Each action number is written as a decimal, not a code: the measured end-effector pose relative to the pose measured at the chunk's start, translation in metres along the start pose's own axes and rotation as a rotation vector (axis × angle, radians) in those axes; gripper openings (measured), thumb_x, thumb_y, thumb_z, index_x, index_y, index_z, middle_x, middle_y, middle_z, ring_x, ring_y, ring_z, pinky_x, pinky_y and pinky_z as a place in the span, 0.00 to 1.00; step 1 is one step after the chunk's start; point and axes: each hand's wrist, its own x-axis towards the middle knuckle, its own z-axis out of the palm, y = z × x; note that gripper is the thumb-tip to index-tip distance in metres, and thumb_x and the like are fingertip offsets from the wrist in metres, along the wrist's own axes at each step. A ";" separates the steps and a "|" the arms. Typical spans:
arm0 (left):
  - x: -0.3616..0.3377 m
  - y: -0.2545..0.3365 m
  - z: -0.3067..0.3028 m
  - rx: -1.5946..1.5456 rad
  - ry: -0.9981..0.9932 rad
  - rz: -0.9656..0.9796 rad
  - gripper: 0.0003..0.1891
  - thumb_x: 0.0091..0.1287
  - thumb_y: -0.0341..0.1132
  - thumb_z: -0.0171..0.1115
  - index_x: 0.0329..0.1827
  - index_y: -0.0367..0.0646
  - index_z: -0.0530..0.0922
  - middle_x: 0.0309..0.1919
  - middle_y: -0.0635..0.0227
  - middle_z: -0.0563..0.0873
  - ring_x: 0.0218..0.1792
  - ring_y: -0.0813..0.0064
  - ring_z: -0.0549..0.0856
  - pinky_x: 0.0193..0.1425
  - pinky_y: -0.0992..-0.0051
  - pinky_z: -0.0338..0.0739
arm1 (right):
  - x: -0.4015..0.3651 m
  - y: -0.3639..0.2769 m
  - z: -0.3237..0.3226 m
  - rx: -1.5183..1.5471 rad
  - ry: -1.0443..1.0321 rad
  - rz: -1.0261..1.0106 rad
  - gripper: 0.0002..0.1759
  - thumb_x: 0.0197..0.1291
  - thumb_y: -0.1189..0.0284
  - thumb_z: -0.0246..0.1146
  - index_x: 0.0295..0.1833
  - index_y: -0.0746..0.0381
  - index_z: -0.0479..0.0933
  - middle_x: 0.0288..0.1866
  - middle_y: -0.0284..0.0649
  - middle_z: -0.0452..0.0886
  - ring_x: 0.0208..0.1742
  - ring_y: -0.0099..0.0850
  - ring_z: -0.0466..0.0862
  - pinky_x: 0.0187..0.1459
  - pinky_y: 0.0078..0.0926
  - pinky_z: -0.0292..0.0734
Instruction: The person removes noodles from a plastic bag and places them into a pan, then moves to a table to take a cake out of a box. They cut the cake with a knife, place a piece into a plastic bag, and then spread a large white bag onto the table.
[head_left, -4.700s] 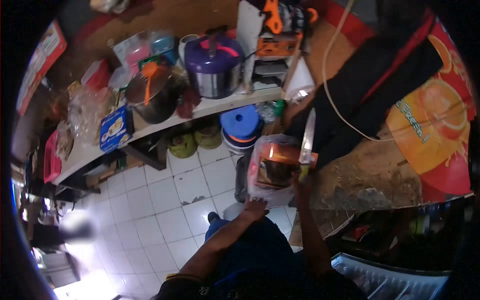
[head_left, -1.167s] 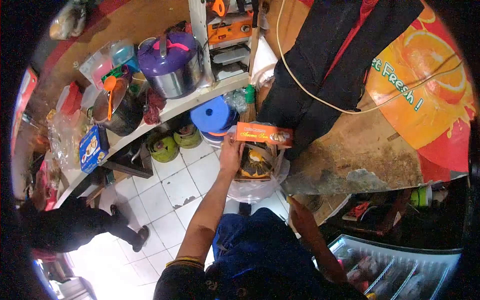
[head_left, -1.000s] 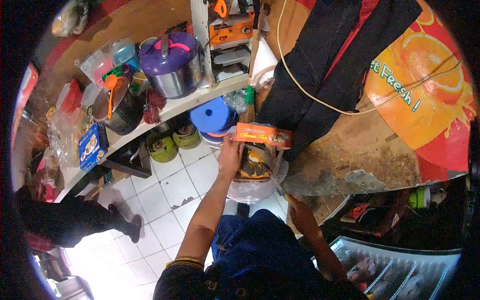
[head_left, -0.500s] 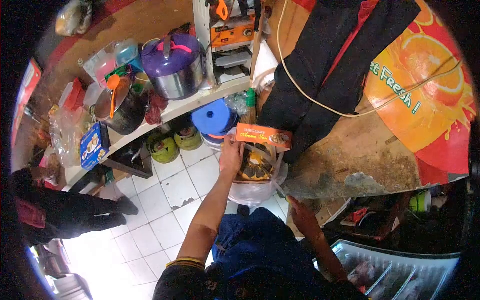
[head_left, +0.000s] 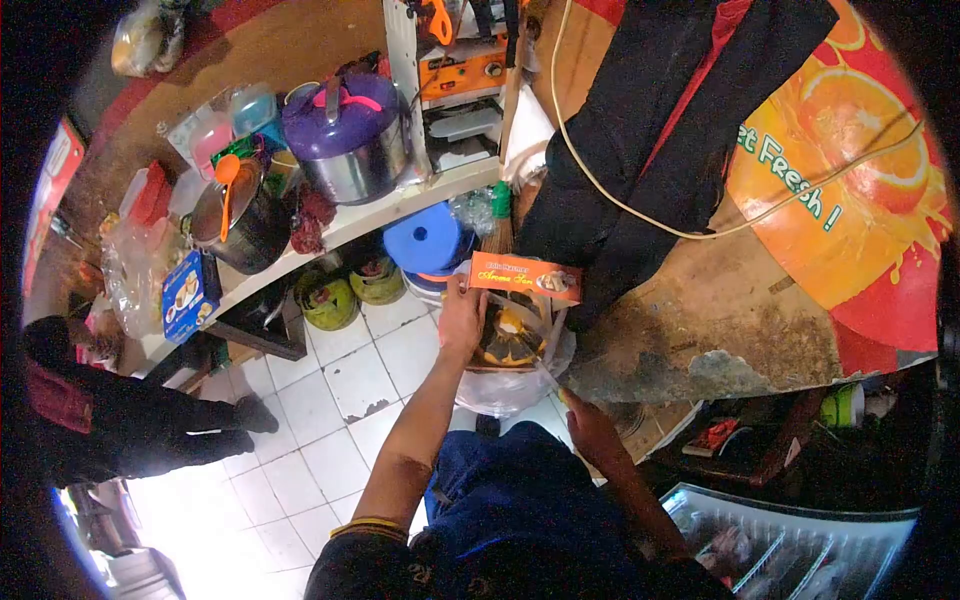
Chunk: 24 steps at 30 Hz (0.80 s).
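An open cake box (head_left: 525, 278) with an orange printed lid flap stands in front of me. Inside it lies a brown-and-yellow marble cake (head_left: 510, 350). My left hand (head_left: 462, 318) grips the box at its left edge, beside the raised flap. In my closed right hand (head_left: 592, 430) is the handle of a knife (head_left: 545, 374), whose thin blade points up and left over the cake's right front part. Whitish clear plastic (head_left: 503, 395) bulges below the box on the near side.
A white shelf (head_left: 370, 205) on the left carries a purple-lidded pot (head_left: 348, 140) and a dark pot with an orange spoon (head_left: 228, 190). Green gas cylinders (head_left: 328, 303) stand underneath. A worn wooden counter (head_left: 690, 340) lies at right, above a glass-topped freezer (head_left: 790, 540).
My right hand has moved up and left, bringing the knife blade farther over the cake. My left hand stays at the box edge.
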 end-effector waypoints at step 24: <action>0.000 -0.002 0.004 0.002 0.023 0.007 0.12 0.67 0.37 0.58 0.50 0.46 0.79 0.56 0.58 0.71 0.48 0.55 0.80 0.49 0.59 0.77 | 0.019 0.014 0.033 -0.164 0.020 -0.031 0.28 0.65 0.70 0.51 0.71 0.58 0.59 0.39 0.61 0.77 0.39 0.57 0.79 0.41 0.53 0.74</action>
